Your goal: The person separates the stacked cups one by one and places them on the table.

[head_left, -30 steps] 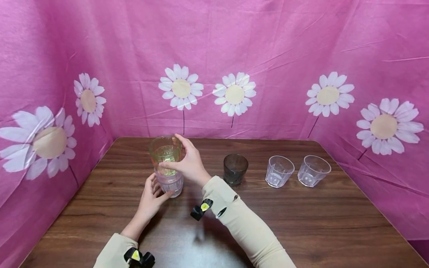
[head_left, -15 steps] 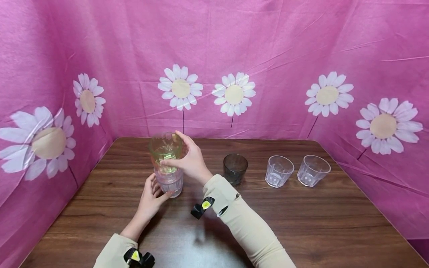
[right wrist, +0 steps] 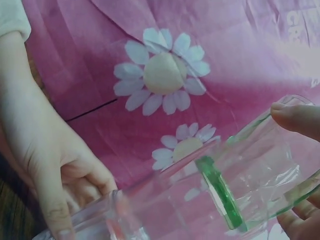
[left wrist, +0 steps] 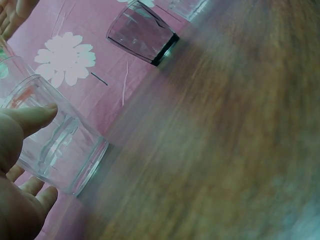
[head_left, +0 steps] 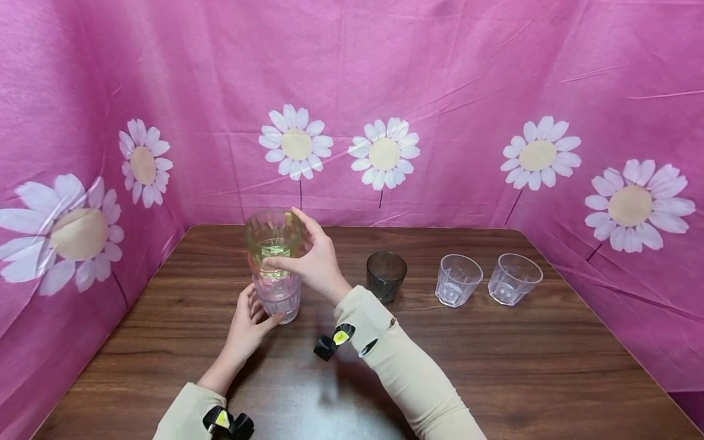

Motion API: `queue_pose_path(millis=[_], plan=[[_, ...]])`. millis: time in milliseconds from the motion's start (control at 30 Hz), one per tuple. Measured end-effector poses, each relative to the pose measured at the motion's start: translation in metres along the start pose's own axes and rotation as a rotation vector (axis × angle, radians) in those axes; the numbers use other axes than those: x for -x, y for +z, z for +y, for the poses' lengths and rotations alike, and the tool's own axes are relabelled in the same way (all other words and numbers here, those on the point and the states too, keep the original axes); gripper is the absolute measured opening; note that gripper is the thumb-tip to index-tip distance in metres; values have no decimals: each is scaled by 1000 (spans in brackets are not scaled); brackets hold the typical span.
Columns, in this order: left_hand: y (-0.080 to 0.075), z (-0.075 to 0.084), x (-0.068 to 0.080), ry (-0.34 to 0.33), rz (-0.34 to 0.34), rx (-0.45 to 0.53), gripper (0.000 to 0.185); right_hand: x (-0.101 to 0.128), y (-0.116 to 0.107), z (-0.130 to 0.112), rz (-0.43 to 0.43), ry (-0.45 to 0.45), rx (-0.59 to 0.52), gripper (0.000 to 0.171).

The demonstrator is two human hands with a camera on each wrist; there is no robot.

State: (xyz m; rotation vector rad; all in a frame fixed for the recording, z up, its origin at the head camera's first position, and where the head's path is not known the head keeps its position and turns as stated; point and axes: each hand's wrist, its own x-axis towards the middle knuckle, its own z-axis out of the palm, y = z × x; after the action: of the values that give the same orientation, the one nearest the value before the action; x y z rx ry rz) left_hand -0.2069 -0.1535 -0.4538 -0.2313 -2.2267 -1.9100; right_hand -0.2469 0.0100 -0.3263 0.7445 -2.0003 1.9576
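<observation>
Fingers (head_left: pixel 286 264) of right hand (head_left: pixel 313 263) partly hide green cup (head_left: pixel 272 241).

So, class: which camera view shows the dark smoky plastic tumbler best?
The head view: the dark smoky plastic tumbler stands whole and upright on the wooden table, right of the stacked cups. The left wrist view shows it tilted, cut off at the top edge. The right wrist view does not show it.
</observation>
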Motion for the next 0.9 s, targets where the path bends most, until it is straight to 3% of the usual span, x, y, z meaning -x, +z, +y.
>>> queue_pose_path(millis=[533, 900], plan=[[0, -2, 0, 12, 8, -14, 80, 4, -19, -21, 52, -87, -133, 91], [1, -1, 0, 12, 12, -6, 80, 16, -41, -15, 100, -78, -101, 93]])
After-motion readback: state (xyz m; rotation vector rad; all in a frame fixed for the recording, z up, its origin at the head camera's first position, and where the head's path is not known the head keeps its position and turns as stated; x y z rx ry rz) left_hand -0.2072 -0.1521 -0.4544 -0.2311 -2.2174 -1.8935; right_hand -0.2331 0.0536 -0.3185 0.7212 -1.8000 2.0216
